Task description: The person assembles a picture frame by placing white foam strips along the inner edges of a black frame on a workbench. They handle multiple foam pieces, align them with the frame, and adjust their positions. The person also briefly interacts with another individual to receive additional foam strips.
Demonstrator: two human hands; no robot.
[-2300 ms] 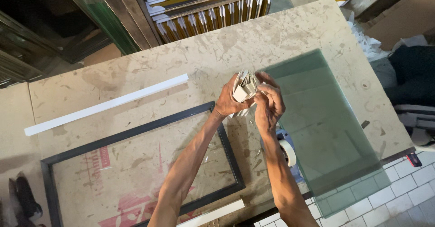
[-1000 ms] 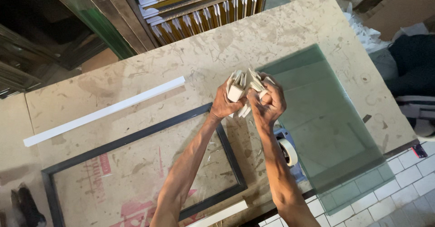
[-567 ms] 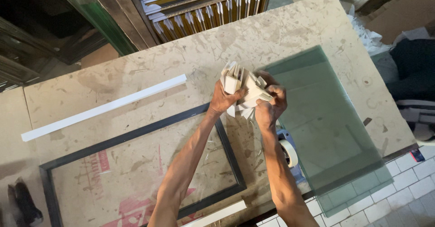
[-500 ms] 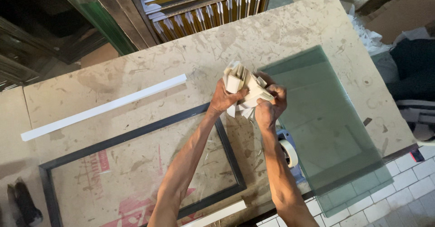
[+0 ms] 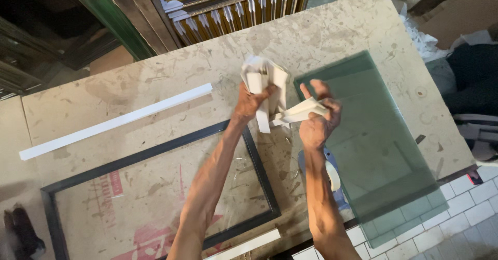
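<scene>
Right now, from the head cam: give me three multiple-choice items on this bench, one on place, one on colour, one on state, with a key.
1. Where does the glass sheet lie?
A. inside the black frame
B. on the worktop, right of the frame
C. leaning on the stacked mouldings

2. What colour is the long strip lying above the picture frame?
A. white
B. gold
C. green

3. What are the hands doing?
A. both flat on the worktop
B. both gripping a bundle of white pieces above the worktop
C. one lifting the glass

Key: 1 B, the greenish sheet rests flat on the worktop, its near corner past the edge. 2 A, the strip is plain white. 3 B, the left hand clutches the white pieces and the right hand grips one piece pulled sideways.
</scene>
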